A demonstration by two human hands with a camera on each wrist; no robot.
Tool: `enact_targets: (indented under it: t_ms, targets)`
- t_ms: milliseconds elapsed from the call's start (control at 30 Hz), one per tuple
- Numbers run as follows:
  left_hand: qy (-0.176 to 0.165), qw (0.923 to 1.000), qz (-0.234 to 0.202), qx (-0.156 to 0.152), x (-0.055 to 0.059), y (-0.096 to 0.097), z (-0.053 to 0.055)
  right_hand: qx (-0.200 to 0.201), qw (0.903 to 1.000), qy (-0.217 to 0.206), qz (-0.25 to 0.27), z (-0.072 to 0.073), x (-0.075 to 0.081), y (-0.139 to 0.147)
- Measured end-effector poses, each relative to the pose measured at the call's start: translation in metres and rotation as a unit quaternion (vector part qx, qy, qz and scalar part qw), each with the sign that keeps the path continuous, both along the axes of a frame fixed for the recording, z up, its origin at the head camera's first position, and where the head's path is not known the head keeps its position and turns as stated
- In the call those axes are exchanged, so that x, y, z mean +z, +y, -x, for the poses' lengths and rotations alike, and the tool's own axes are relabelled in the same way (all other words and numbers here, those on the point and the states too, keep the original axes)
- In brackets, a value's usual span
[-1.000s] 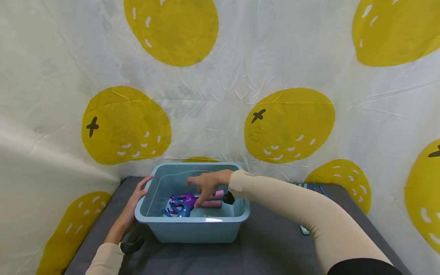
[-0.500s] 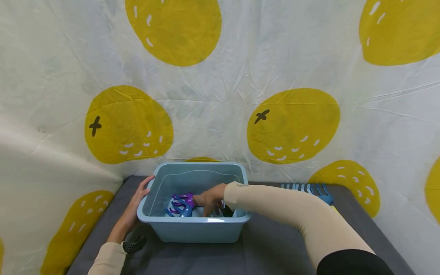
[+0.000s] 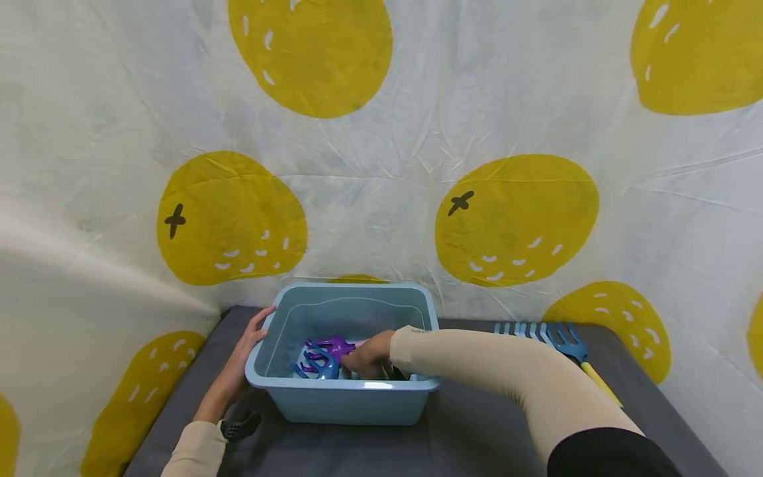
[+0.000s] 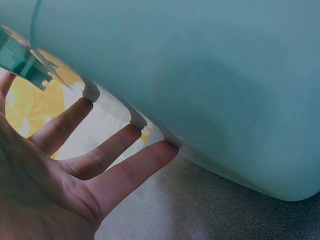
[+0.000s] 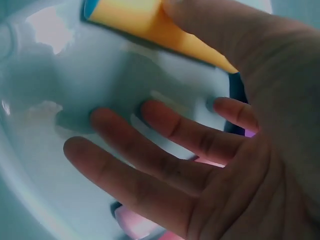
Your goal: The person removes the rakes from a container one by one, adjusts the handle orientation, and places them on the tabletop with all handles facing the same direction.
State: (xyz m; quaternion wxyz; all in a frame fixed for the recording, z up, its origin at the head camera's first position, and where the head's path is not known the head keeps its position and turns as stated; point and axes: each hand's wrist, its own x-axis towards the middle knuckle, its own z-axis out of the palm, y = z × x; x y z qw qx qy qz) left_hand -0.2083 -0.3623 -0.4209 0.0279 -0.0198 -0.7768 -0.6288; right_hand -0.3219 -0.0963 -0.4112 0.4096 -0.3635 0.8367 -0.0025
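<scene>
A pale blue plastic tub (image 3: 340, 405) stands on the dark table. My left hand (image 3: 240, 361) rests at its left rim, and in the left wrist view straight fingertips touch the outer wall. My right hand (image 3: 371, 354) is down inside, beside a purple hand rake (image 3: 338, 347) and a blue hand rake (image 3: 327, 368). In the right wrist view my thumb touches a yellow handle (image 5: 142, 21), while the other fingers stretch, spread, over the tub's floor. Beneath those fingers lies a pink handle (image 5: 136, 223), partly hidden.
Behind my right forearm, a blue hand fork (image 3: 569, 344) with a yellow handle lies at the table's far right. Beside it are the light blue tines (image 3: 521, 329) of another tool, partly covered by the sleeve. A patterned curtain (image 3: 381, 218) hangs close behind the tub.
My right hand has gone lower into the tub, from above the rakes down to the handles. The left hand stays at the rim. The view has shifted slightly, showing more of the fork at right.
</scene>
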Motion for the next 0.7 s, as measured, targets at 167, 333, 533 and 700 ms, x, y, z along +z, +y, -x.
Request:
enact_targets:
  t_ms: [167,333,533,700]
  targets:
    - [-0.003,1.0000,0.001,0.002,0.0005,0.0013,0.0000,-0.032,0.9993,-0.017,0.010,-0.0021,-0.0018,0.0018]
    - [-0.007,1.0000,0.005,0.005,0.0000,0.0018,-0.0003,-0.025,0.9994,-0.018,0.015,-0.0012,-0.0018,0.0015]
    - [-0.006,0.9999,0.004,0.008,-0.0023,0.0023,-0.0030,-0.002,0.9998,-0.011,0.015,0.0009,-0.0036,0.0002]
    - [-0.006,0.9999,0.002,0.011,-0.0039,0.0029,-0.0049,-0.002,0.9998,-0.012,0.016,0.0013,-0.0085,0.0004]
